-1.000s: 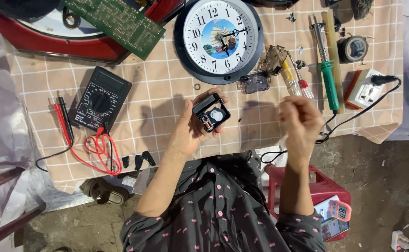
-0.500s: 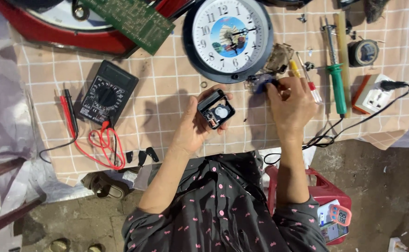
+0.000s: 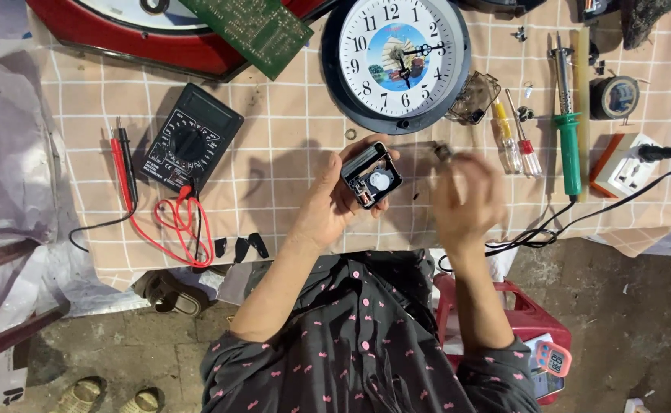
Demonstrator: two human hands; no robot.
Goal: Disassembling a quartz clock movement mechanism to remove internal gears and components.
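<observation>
My left hand [image 3: 328,203] holds a small black clock movement [image 3: 371,180] upright above the checked tablecloth [image 3: 289,145], its white gear side facing me. Just to its right my right hand [image 3: 465,195] is blurred by motion. Its fingertips pinch a small clear-and-dark part [image 3: 440,151] close beside the movement. A round wall clock [image 3: 404,61] with a black rim lies face up just beyond both hands.
A black multimeter [image 3: 190,138] with red and black probes [image 3: 121,164] lies to the left. Two screwdrivers [image 3: 515,141], a green-handled soldering iron [image 3: 569,145] and a plugged-in socket block [image 3: 626,164] lie to the right. A green circuit board [image 3: 251,27] rests on a red frame [image 3: 121,46].
My right hand reached to a small part lying near the wall clock, took it, and brought it back beside the movement. My left hand kept holding the movement.
</observation>
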